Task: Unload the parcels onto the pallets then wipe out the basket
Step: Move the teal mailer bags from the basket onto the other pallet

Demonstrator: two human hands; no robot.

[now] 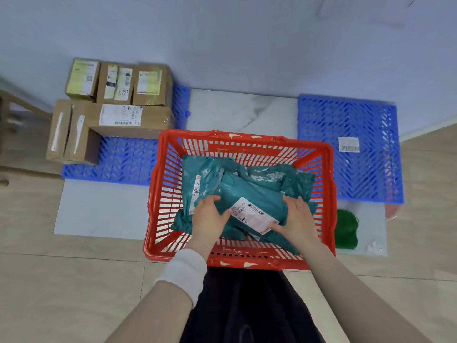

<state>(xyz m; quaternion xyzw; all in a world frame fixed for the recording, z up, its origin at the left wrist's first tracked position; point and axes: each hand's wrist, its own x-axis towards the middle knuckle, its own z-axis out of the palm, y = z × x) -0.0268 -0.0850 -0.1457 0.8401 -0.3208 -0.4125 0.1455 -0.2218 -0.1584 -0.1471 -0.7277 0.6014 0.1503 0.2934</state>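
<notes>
A red plastic basket (326,174) stands on the floor in front of me. Inside lie teal plastic mailer bags; the top teal parcel (249,194) carries a white barcode label. My left hand (210,214) grips that parcel's left side and my right hand (295,215) grips its right side, both inside the basket. More teal bags (291,177) lie under it. A blue pallet (123,162) on the left holds several cardboard boxes (131,120). A second blue pallet (351,120) on the right bears only a loose white label (349,144).
A green cloth (346,229) lies on the floor right of the basket. A pale marble-like floor panel (237,110) shows between the pallets. A wooden furniture frame (14,100) stands at the far left. The wall runs behind the pallets.
</notes>
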